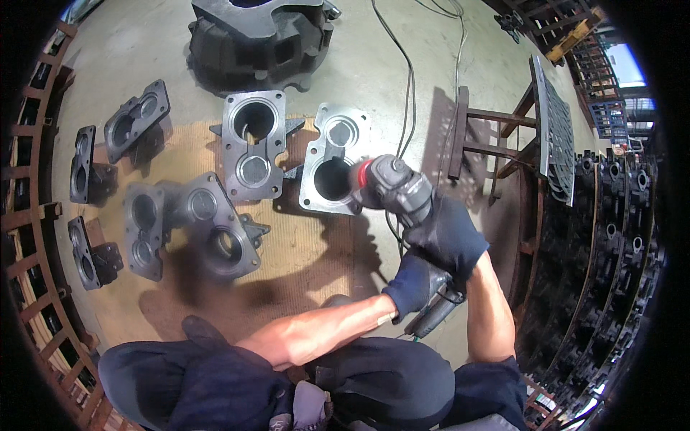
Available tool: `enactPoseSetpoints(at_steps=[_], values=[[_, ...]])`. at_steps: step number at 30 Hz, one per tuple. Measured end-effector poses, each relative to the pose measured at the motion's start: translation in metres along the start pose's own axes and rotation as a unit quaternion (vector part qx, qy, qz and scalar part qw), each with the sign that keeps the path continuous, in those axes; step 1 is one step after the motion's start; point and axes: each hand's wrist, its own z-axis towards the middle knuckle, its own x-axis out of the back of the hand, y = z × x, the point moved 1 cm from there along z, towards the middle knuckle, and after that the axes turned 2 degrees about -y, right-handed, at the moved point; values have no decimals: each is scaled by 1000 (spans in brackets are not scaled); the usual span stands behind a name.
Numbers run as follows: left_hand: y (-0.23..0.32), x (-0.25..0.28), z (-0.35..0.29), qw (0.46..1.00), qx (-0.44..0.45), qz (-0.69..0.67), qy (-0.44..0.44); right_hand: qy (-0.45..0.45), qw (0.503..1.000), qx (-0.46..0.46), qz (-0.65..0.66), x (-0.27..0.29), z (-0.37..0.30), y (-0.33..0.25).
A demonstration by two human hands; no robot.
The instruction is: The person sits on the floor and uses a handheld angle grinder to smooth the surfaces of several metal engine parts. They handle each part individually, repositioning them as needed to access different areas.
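Both gloved hands hold an angle grinder [399,188] low over the floor. My right hand [451,235] wraps round its body just behind the metal head. Further back, my left hand [417,286] is closed on the rear part of the same tool. The reddish disc [362,174] is at the right edge of a metal casting [311,195] with a flat flange and two round openings; whether they touch I cannot tell. A second flanged casting [231,172] stands just left of it. Two more castings, one front casting [236,248] and one duller casting [134,230], are nearer my knees.
A large dark housing [262,54] sits beyond the castings. Several smaller castings stand at the left, including an upright one [84,165]. Cardboard [309,269] covers part of the floor. A cable [412,86] runs away from me. A metal stand [550,129] and racks of parts [604,266] are at the right.
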Motion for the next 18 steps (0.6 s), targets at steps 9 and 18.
enactPoseSetpoints(at_steps=[9,18], values=[[70,24,71,984,-49,170,-21,69,995,33,-56,47,72,-13],[3,8,23,989,-28,141,-16,48,998,47,0,9,24,4]])
